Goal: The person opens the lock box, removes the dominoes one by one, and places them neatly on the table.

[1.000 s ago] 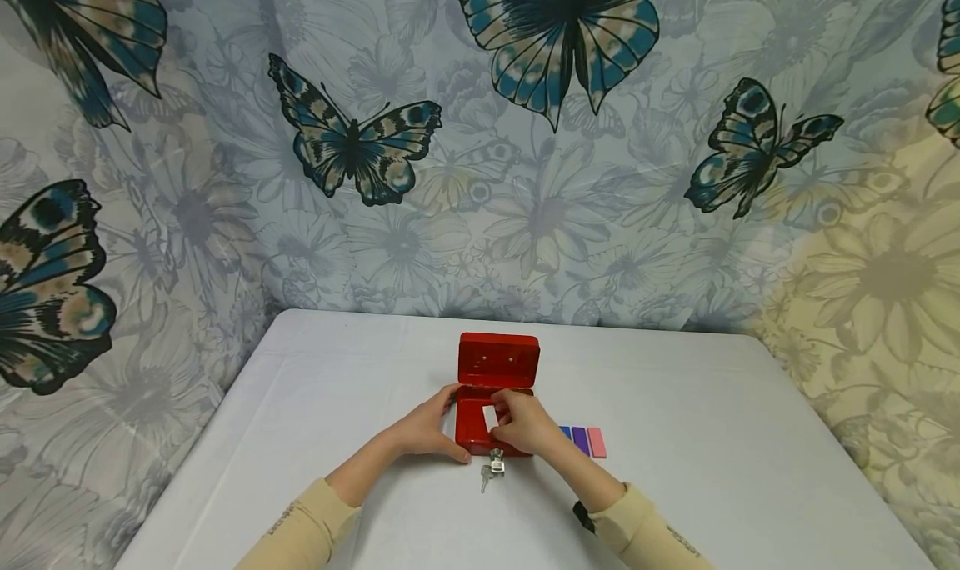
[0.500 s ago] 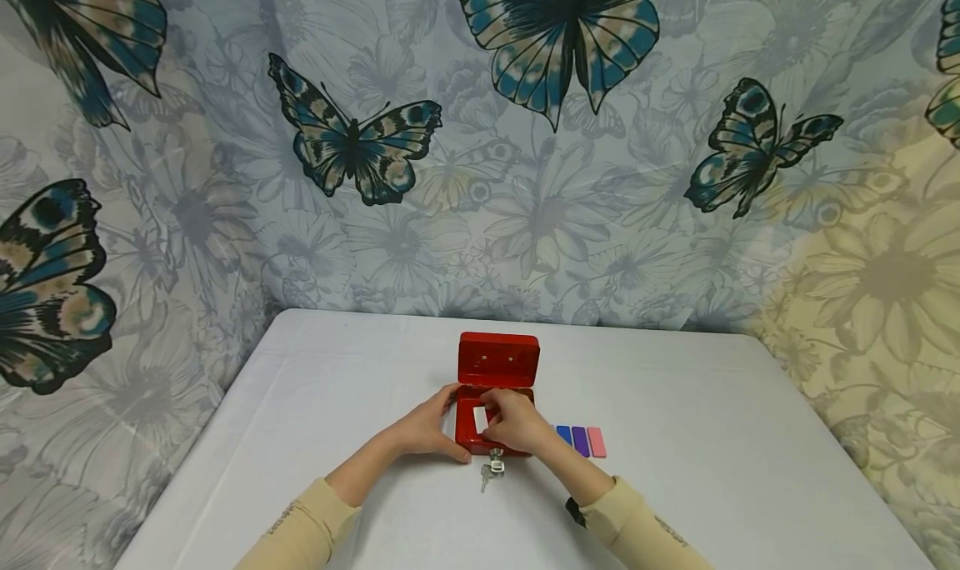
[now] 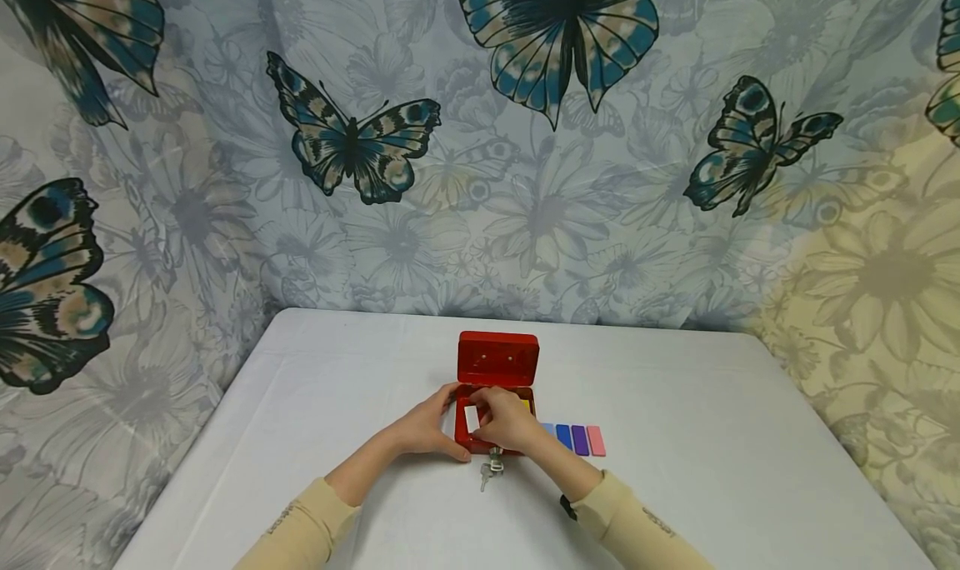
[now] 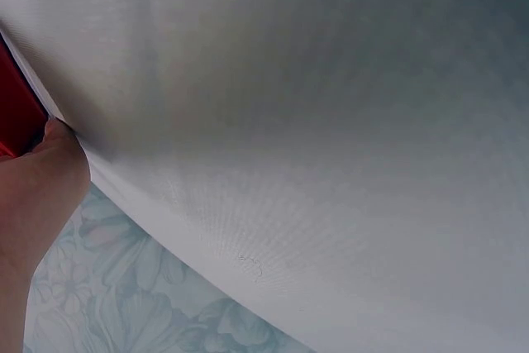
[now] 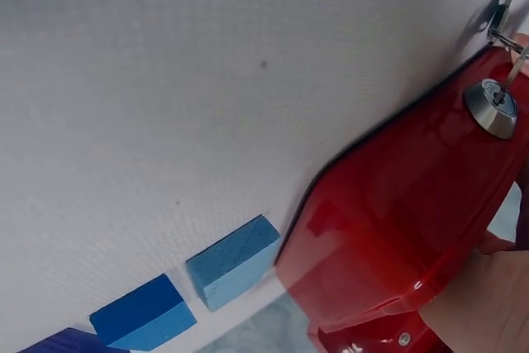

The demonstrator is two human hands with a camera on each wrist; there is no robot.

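Observation:
A small red cash box [image 3: 498, 361] stands on the table with its lid raised. My left hand [image 3: 422, 424] holds its left side, thumb by the front corner and fingers toward the back; in the left wrist view part of this hand [image 4: 41, 196] lies against the red wall. Inside the box my right hand [image 3: 506, 420] pinches a white rectangular block [image 3: 472, 419] near the left end. A bit of yellow [image 3: 526, 403] shows in the box behind that hand. Keys [image 3: 491, 470] hang at the front lock [image 5: 493, 107].
Right of the box several blocks lie in a row: light blue [image 5: 234, 262], blue [image 3: 564, 436], purple [image 3: 580, 440] and pink [image 3: 596, 441]. A small black object [image 3: 567, 507] shows beside the right sleeve. The white table [image 3: 675, 437] meets a butterfly-print wall at the back.
My right hand has slid left inside the box with the white block. The yellow bit and the light blue block have come into sight behind it. My left hand stays in place.

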